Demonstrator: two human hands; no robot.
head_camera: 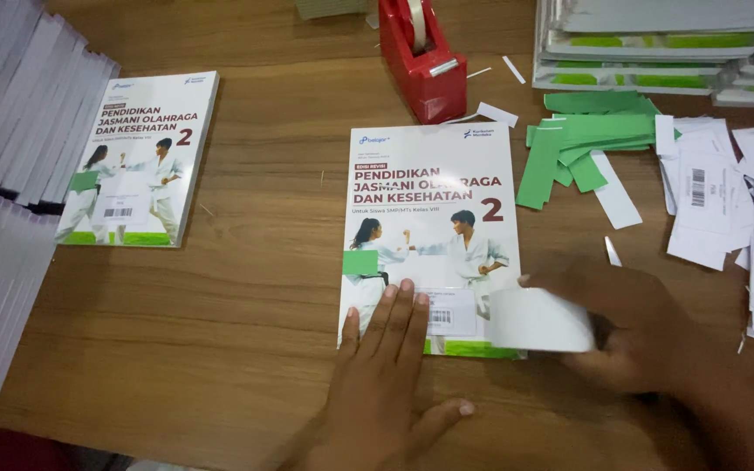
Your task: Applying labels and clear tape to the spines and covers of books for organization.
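Head view: white-green book (pixel 429 209) bears barcode label (pixel 449 312).

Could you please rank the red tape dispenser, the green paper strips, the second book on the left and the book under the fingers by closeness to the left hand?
From the left hand:
1. Book under the fingers, touching, centre.
2. Green paper strips, upper right.
3. Red tape dispenser, top centre, too close to call against the second book, upper left.

wood tabletop (pixel 246 288) carries: two white books (pixel 430 228) (pixel 139 157), red tape dispenser (pixel 422 58), green strips (pixel 579 144), white labels (pixel 726 201), book stacks (pixel 10 174).
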